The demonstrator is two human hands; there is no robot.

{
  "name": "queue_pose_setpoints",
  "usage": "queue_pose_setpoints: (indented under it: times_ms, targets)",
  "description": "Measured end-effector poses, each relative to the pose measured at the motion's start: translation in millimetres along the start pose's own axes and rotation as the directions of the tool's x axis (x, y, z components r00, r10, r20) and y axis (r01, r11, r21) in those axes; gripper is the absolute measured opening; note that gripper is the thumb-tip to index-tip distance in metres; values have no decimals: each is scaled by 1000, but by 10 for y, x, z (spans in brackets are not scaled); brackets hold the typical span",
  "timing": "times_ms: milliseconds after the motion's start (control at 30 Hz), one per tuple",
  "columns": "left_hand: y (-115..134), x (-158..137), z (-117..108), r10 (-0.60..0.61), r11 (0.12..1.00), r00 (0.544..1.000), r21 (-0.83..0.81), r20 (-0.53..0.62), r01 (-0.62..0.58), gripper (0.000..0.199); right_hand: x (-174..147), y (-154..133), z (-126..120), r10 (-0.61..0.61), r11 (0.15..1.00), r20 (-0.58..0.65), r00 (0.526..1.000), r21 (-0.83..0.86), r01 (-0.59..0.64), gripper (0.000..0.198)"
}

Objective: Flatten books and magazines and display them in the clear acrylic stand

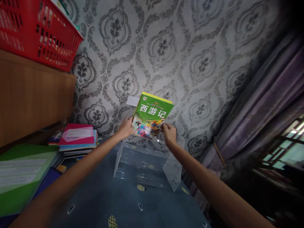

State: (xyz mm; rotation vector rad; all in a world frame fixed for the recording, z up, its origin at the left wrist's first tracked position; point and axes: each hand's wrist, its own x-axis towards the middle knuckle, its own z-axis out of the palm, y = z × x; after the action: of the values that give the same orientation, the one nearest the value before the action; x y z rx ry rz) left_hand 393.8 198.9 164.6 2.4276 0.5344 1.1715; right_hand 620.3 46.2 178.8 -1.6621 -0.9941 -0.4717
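A green picture book (153, 115) with white Chinese characters and cartoon figures on its cover is held upright, leaning back a little. My left hand (125, 127) grips its left edge. On the lower right edge, my right hand (169, 133) is closed around the cover. Yellow shows along the book's top, and a white paper piece (132, 101) sticks out behind its upper left. Directly below is a clear plastic tiered rack (144, 161) on the table. The book's bottom edge is at the rack's back tier; whether it rests there I cannot tell.
Left of the rack lies a stack of books with a pink one (77, 134) on top, near a green folder (23, 177). A red basket (57, 38) stands on a wooden cabinet (33, 95). Patterned wallpaper backs the dark blue tablecloth (123, 202); a purple curtain (251, 120) hangs right.
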Motion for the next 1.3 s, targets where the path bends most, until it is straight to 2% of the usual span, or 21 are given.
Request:
queue_pose_setpoints:
  times_ms: [233,533,700,1000,1100,1200,1300]
  targets:
    - [95,-45,-11,-31,998,999,53,16,30,46,-26,-89,-2,40,999,-31,999,-5,-40,35]
    - [142,-99,10,-41,995,999,91,26,39,45,-99,-181,-53,32,999,-36,999,3,-32,27]
    - [142,-93,-22,-31,995,999,95,36,27,43,-119,-181,-9,37,997,-40,999,75,-34,26]
    - [95,-65,-12,-19,997,999,75,37,16,43,-116,-200,31,51,982,34,998,182,-56,29]
    - [63,-54,-9,-4,998,999,63,37,2,44,-134,-215,38,52,978,35,998,200,-58,37]
    - [32,-37,-14,15,999,999,52,41,-17,44,-151,-254,49,43,974,42,998,219,-51,54]
    - [1,-16,-26,31,999,999,40,40,-33,42,-105,-356,31,-4,965,24,1000,264,-2,66]
